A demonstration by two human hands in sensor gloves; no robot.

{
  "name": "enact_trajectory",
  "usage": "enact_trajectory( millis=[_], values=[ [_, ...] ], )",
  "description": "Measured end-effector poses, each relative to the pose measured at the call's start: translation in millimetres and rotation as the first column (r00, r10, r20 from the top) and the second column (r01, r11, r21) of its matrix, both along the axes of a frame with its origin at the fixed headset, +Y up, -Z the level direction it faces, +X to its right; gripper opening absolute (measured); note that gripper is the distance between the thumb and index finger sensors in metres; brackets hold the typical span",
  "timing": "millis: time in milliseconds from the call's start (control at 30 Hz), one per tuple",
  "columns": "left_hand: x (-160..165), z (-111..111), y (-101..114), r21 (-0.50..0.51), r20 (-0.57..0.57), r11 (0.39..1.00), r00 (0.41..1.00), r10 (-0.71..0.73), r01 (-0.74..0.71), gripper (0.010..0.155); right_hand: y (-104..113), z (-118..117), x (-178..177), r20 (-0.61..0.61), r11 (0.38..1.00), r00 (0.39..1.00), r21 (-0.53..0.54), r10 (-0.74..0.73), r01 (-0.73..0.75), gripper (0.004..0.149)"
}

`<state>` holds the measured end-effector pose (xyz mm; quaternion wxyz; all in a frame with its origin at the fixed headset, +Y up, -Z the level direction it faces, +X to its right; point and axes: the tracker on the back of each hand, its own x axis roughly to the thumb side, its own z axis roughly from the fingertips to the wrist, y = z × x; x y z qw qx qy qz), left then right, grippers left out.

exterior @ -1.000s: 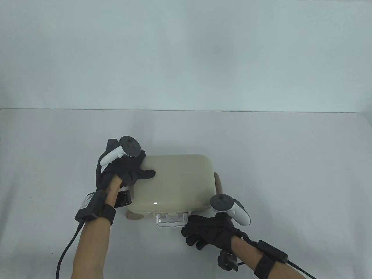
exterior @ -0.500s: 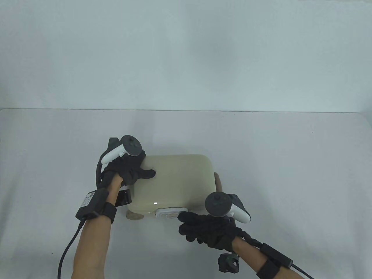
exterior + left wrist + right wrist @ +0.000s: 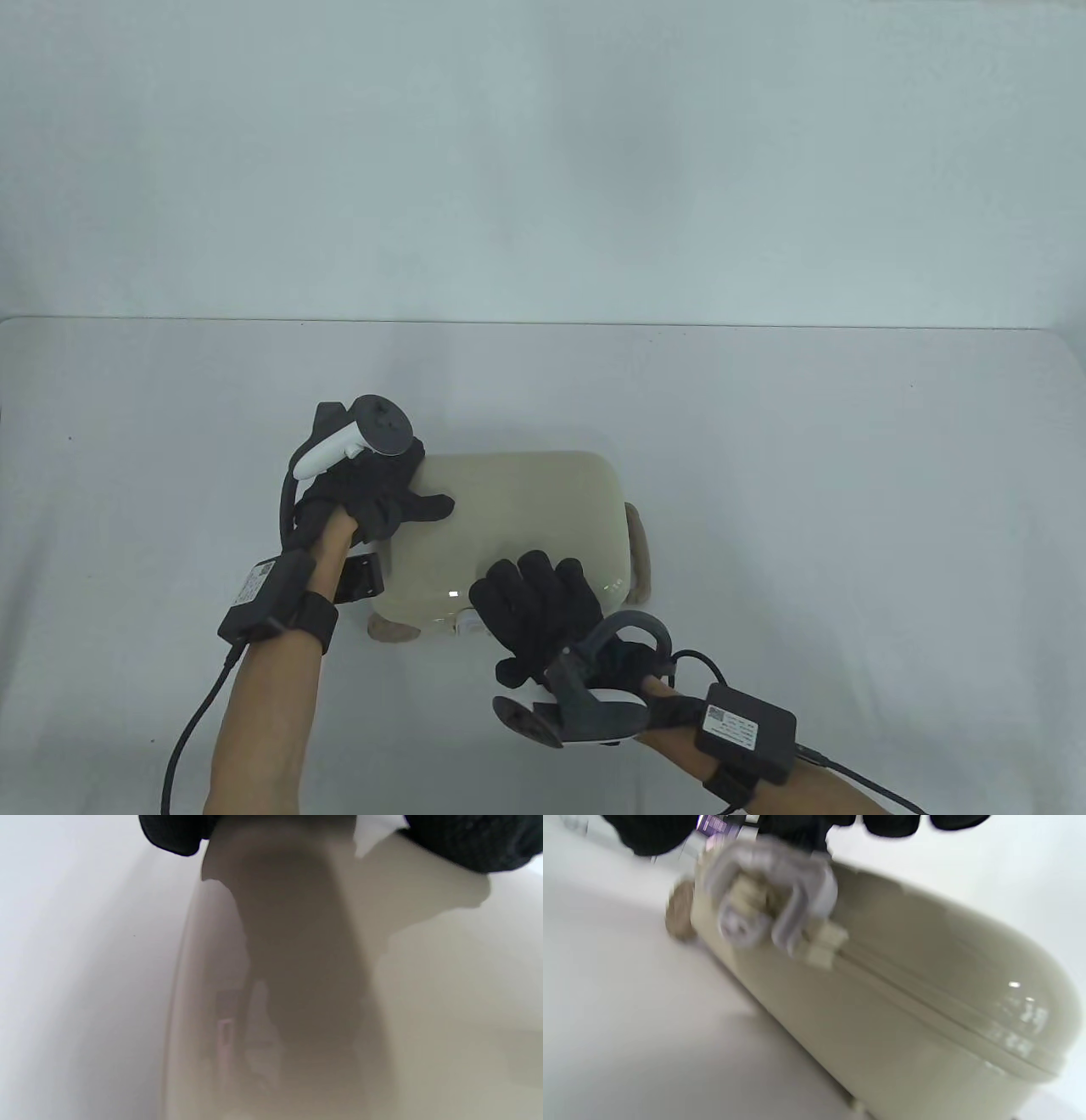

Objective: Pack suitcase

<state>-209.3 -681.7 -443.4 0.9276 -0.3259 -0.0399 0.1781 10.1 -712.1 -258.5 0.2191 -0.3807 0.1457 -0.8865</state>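
Closed beige suitcase lying flat on the table, lower centre of the frame. Left hand laid on its upper-left corner, thumb across the lid, fingers hidden: grip cannot be told. Right hand spread flat, fingers straight, on the lid's lower edge over the clear handle.

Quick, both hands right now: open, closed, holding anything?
Left hand: open, fingers spread flat on the suitcase lid.
Right hand: open, fingers straight on the lid's near edge over the clear handle.
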Motion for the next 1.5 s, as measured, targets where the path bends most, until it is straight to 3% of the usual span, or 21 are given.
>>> enact_trajectory(
  millis=[133,333,500,567,667,900,1033,1167,1233,1300,1367,1500],
  values=[
    [-0.4,0.3,-0.2,0.002,0.001,1.000,1.000,0.009,-0.009,0.100,-25.4,-9.2,-11.6,-0.002,0.990,0.994,0.091,0.109,-0.109,0.107],
    [-1.0,0.3,-0.6,0.006,0.009,1.000,1.000,0.017,-0.017,0.101,-46.7,-15.1,-16.1,-0.019,0.923,0.987,0.357,0.162,-0.144,0.109],
    [-1.5,0.2,-0.4,0.003,0.012,1.000,1.000,0.016,-0.016,0.100,-44.2,-16.5,-13.5,-0.035,0.939,0.989,0.322,0.141,-0.123,0.101],
    [-1.8,0.4,-0.4,0.003,0.011,1.000,1.000,0.019,-0.019,0.100,-37.9,-16.6,-11.3,-0.041,0.958,0.990,0.263,0.133,-0.118,0.096],
    [-2.7,0.5,-1.3,0.002,0.007,0.999,0.999,0.036,-0.036,0.100,-29.5,-15.6,-11.9,-0.041,0.969,0.996,0.237,0.080,-0.068,0.075],
    [-5.7,2.0,-3.6,0.009,-0.002,0.997,0.997,0.079,-0.079,0.100,-25.4,-19.0,-11.2,-0.045,0.976,0.999,0.220,0.017,-0.007,0.060],
    [-6.0,2.1,-3.6,0.006,0.004,0.997,0.997,0.076,-0.076,0.100,-24.3,-19.7,-11.0,-0.044,0.981,0.999,0.196,-0.009,0.018,0.060],
    [-7.3,4.4,-3.2,0.022,0.004,0.998,0.998,0.064,-0.064,0.099,-11.2,-22.0,-10.8,-0.043,0.995,0.999,0.101,-0.002,0.006,0.067],
    [-5.8,11.4,4.5,0.111,0.018,0.994,1.000,0.023,-0.025,0.096,4.4,-24.2,-8.4,-0.023,0.999,0.999,0.018,-0.032,0.032,0.073],
    [-5.0,24.5,16.9,0.213,0.025,0.974,0.997,0.072,-0.075,0.093,20.0,-26.3,-1.7,0.013,0.992,0.993,-0.042,-0.115,0.116,0.076],
    [-3.6,46.0,28.4,0.336,0.020,0.935,0.993,0.117,-0.116,0.091,36.1,-29.0,9.4,0.069,0.977,0.979,-0.083,-0.193,0.198,0.077],
    [-1.4,96.6,43.9,0.517,0.060,0.855,0.998,0.015,-0.044,0.091,61.9,-34.1,38.7,0.200,0.932,0.928,-0.122,-0.314,0.342,0.081]
  ],
)
